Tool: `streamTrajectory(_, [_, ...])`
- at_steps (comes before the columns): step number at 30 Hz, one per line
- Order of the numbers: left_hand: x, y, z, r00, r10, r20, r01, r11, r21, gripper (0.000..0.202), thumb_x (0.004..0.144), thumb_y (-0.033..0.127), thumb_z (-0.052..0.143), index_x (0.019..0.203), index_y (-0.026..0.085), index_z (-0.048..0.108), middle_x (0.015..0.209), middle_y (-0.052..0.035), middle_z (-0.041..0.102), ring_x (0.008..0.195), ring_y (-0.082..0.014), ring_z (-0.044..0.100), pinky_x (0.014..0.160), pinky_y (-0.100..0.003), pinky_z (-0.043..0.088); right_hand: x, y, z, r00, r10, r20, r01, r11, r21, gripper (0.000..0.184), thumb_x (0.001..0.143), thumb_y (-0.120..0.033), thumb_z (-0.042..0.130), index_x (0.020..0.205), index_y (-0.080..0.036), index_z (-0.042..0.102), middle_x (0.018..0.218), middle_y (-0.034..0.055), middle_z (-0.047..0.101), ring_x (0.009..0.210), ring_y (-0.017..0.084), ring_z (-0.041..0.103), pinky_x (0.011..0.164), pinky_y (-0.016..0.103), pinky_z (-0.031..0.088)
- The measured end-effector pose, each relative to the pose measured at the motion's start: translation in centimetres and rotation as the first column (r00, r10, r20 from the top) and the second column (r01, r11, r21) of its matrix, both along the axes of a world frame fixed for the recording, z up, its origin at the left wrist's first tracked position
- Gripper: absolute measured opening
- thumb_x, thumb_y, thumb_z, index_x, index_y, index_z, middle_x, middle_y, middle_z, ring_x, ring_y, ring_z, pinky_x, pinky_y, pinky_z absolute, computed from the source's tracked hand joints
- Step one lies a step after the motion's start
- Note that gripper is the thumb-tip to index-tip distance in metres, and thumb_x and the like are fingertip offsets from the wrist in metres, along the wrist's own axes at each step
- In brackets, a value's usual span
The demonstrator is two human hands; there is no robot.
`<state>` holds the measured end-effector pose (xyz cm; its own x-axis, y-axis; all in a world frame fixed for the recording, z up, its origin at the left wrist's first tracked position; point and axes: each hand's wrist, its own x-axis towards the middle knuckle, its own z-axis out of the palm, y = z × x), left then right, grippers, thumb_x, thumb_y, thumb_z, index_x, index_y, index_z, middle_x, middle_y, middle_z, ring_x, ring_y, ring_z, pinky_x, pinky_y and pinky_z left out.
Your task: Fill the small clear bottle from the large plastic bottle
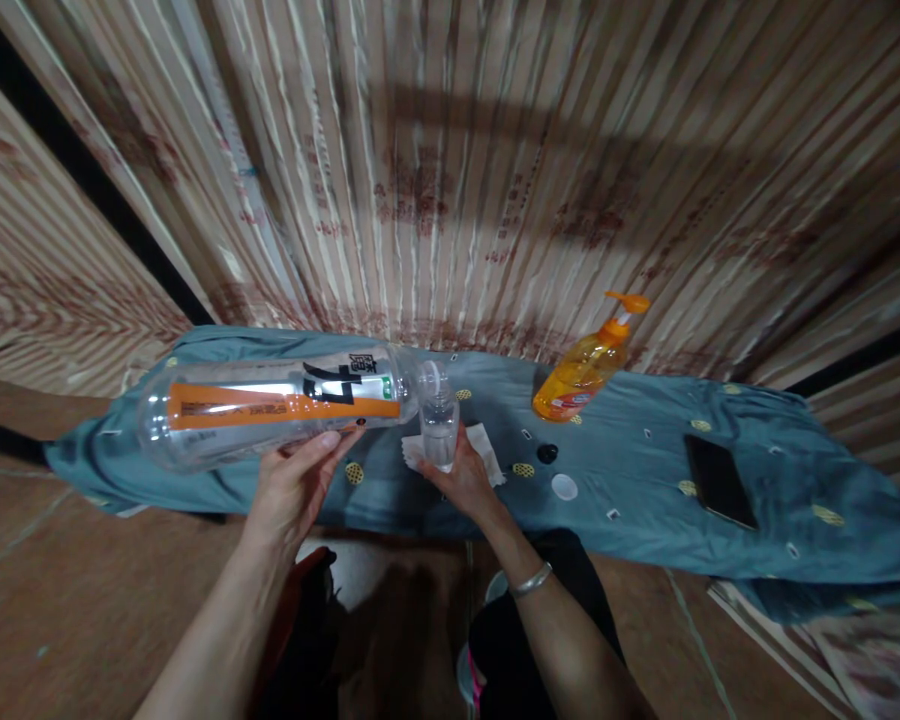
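My left hand (296, 485) grips a large clear plastic bottle (270, 405) with an orange and black label, tipped on its side with the mouth toward the right. That mouth touches the top of a small clear bottle (439, 425), which my right hand (465, 480) holds upright from below. A white tissue (487, 445) lies under the small bottle on the teal cloth (630, 460). A silver bracelet sits on my right wrist.
An orange pump bottle (585, 370) stands right of the hands. A small black cap (547, 453) and a white cap (564, 487) lie on the cloth. A dark phone (720, 482) rests further right. Striped curtains hang behind; brown floor lies in front.
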<state>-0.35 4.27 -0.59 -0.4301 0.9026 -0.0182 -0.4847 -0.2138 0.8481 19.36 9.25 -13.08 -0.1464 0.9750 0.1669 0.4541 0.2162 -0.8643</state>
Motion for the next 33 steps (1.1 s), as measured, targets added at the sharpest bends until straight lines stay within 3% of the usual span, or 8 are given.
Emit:
streamTrajectory(8, [-0.11,0.06,-0.17,1.000,-0.017,-0.006,0.018,0.999,0.029,0.041,0.043,0.020,0.098,0.076,0.022,0.073,0.069,-0.0006,0.075,0.076,-0.0223,0.075,0.087,-0.043,0.065,0.08,-0.01,-0.38,1.000,-0.016,0.023,0.016,1.000,0.003,0.089,0.078,-0.035,0.079,0.154,-0.018,0.036,0.140,0.0172,0.064,0.131,0.034,0.063,0.111,0.053,0.051])
streamTrajectory(17, [-0.42,-0.02,-0.34,1.000,0.000,-0.004,0.000,1.000,0.017,0.041,0.042,0.020,0.098,0.075,0.022,0.073,0.071,-0.0006,0.076,0.071,-0.0208,0.074,0.079,-0.038,0.067,0.18,-0.04,-0.10,0.999,-0.013,0.046,0.014,0.999,-0.034,0.088,0.079,-0.037,0.077,0.154,-0.016,0.035,0.140,0.0200,0.064,0.133,0.036,0.061,0.112,0.056,0.050])
streamTrajectory(33, [0.03,0.18,-0.09,1.000,0.011,-0.020,-0.011,1.000,-0.007,0.049,0.042,0.021,0.097,0.085,0.023,0.074,0.075,-0.0015,0.077,0.078,-0.0261,0.076,0.088,-0.047,0.064,0.16,-0.09,-0.08,1.000,-0.011,0.027,0.012,0.999,-0.037,0.088,0.078,-0.037,0.078,0.153,-0.019,0.035,0.143,0.0170,0.063,0.133,0.034,0.062,0.112,0.053,0.050])
